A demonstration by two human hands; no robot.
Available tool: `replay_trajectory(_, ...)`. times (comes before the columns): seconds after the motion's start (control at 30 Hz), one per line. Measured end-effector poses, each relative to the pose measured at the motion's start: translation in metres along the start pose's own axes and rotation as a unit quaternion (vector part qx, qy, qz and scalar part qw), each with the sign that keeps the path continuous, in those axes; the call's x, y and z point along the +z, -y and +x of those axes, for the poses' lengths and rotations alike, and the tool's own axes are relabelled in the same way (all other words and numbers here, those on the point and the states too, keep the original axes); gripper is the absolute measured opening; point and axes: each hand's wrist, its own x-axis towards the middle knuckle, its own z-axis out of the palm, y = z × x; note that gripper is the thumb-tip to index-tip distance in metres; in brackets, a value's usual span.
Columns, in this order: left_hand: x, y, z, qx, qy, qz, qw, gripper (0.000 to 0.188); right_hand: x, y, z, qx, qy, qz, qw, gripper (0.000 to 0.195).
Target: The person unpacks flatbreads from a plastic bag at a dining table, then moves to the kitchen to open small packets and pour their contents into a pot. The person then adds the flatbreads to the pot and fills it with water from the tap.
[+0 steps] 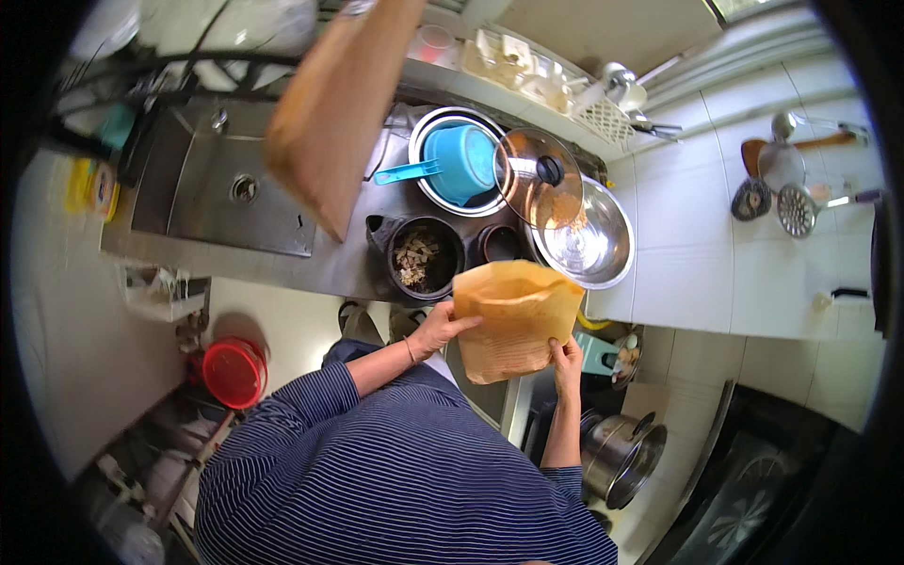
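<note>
Both hands hold a brown paper bag (512,339) upright in front of my body, its mouth partly spread at the top. My left hand (441,328) pinches the bag's left edge, thumb on the near face. On the lower right edge, my right hand (565,357) grips it the same way. The bag's near face bears printed writing; what is inside cannot be seen. Just beyond my left hand, a dark clay pot (452,244) with a spout stands on the counter, holding pale dried pieces (417,256). A small dark bowl (501,244) sits behind the bag.
A blue dipper (459,162) rests in a metal basin. A glass lid (540,198) leans over a steel bowl (613,240). Left are the sink (212,191) and a wooden board (342,106) jutting into view. A red bucket (235,372) and steel pot (621,452) stand lower.
</note>
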Motion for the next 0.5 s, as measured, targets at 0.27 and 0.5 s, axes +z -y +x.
replay_trajectory(0.27, 0.023, -0.024, -0.006, 0.015, -0.016, -0.007, 1.0, 0.022, 0.044, -0.024, -0.093, 0.009, -0.189, 0.139, 0.972, 0.018)
replay_trajectory(0.5, 0.072, -0.008, -0.038, -0.033, -0.021, -0.011, 0.999, 0.029, 0.043, -0.034, -0.201, 0.029, -0.315, 0.317, 0.894, 0.009)
